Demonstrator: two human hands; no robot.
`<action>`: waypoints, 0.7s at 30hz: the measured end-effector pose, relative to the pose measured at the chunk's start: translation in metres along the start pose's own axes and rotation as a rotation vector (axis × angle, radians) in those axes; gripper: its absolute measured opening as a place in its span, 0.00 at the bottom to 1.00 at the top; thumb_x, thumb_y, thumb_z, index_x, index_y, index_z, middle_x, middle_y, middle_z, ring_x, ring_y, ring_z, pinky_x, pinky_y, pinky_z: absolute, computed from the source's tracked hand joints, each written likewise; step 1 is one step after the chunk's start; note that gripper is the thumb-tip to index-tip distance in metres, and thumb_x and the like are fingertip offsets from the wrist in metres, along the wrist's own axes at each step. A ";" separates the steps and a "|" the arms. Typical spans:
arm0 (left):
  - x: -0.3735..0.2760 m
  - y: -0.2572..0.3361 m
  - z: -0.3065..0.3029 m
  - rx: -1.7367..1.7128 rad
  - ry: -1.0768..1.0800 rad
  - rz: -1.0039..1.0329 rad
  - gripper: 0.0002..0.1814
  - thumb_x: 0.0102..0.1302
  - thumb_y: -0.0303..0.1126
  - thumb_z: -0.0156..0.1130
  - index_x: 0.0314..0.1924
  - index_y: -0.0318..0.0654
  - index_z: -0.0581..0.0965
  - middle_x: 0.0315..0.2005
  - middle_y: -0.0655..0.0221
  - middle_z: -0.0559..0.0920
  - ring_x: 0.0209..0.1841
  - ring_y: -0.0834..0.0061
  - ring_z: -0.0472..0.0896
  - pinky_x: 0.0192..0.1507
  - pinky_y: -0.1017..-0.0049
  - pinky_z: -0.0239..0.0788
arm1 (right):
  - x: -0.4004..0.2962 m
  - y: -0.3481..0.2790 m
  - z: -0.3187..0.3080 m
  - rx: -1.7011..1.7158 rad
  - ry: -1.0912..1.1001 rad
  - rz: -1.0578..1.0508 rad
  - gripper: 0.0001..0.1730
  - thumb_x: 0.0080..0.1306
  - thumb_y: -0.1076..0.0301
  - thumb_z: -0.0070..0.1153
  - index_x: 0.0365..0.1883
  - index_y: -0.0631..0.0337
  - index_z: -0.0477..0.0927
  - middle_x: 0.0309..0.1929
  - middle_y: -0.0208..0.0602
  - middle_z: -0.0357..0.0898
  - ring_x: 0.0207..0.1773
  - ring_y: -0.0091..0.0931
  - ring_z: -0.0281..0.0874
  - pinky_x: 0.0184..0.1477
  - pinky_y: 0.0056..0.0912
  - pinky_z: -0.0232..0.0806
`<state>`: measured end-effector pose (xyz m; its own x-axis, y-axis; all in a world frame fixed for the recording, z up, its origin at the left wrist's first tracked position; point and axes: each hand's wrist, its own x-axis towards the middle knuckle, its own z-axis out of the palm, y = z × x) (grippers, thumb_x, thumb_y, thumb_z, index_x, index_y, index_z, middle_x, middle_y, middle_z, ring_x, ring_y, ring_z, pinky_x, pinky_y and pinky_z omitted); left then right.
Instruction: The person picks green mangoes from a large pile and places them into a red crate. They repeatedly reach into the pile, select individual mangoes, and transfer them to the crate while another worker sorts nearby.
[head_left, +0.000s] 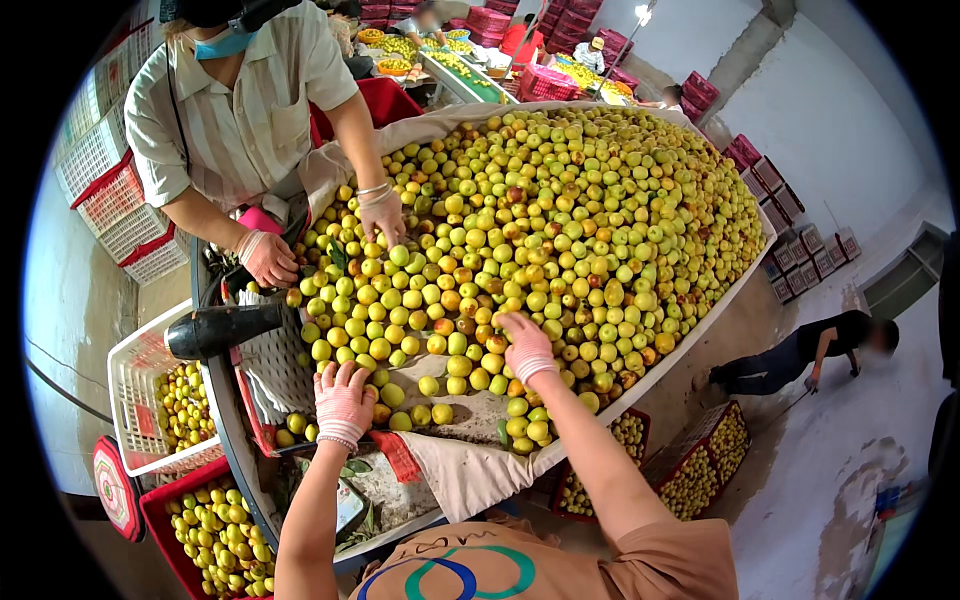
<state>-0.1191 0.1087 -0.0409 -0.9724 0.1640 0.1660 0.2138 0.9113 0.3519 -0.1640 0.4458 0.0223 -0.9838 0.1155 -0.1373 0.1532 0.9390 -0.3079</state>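
A large heap of yellow-green jujubes, some with brown patches, covers a cloth-lined sorting table. My left hand, in a thin pinkish-white glove, rests palm down at the near left edge of the fruit. Its fingers are apart and touch jujubes beside a pale perforated chute. Farther right, my right hand, gloved the same way, reaches into the near side of the heap with fingers spread over the fruit. Its palm side is hidden. Between my hands, loose jujubes lie scattered on the soiled cloth.
Across the table, a masked co-worker's gloved hands touch the fruit. A black cylindrical device juts over the chute. At left stand a white crate and a red crate holding jujubes. More filled crates stand right; a person bends beyond.
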 end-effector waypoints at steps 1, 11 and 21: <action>0.001 0.001 -0.001 -0.007 -0.004 -0.002 0.20 0.62 0.41 0.61 0.54 0.49 0.79 0.60 0.65 0.75 0.67 0.51 0.66 0.71 0.42 0.49 | -0.005 -0.003 0.008 -0.078 0.040 -0.052 0.33 0.61 0.85 0.48 0.62 0.42 0.76 0.74 0.34 0.64 0.75 0.39 0.61 0.77 0.40 0.55; -0.062 0.119 -0.050 -0.442 -0.065 0.805 0.23 0.54 0.41 0.72 0.51 0.47 0.80 0.50 0.65 0.81 0.48 0.62 0.81 0.48 0.65 0.76 | -0.034 -0.053 0.051 0.193 -0.134 -0.295 0.30 0.59 0.79 0.55 0.59 0.41 0.79 0.76 0.34 0.61 0.69 0.36 0.70 0.68 0.32 0.67; -0.099 0.126 0.022 -0.124 -0.285 0.616 0.20 0.65 0.37 0.61 0.58 0.52 0.80 0.46 0.66 0.81 0.47 0.57 0.80 0.48 0.60 0.75 | -0.059 -0.016 0.041 0.534 -0.072 -0.472 0.26 0.58 0.79 0.52 0.57 0.53 0.79 0.65 0.44 0.74 0.65 0.40 0.74 0.66 0.38 0.68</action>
<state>0.0016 0.2154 -0.0333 -0.6531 0.7465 0.1269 0.7280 0.5729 0.3765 -0.1047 0.4105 -0.0029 -0.9506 -0.3028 0.0683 -0.2445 0.5948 -0.7658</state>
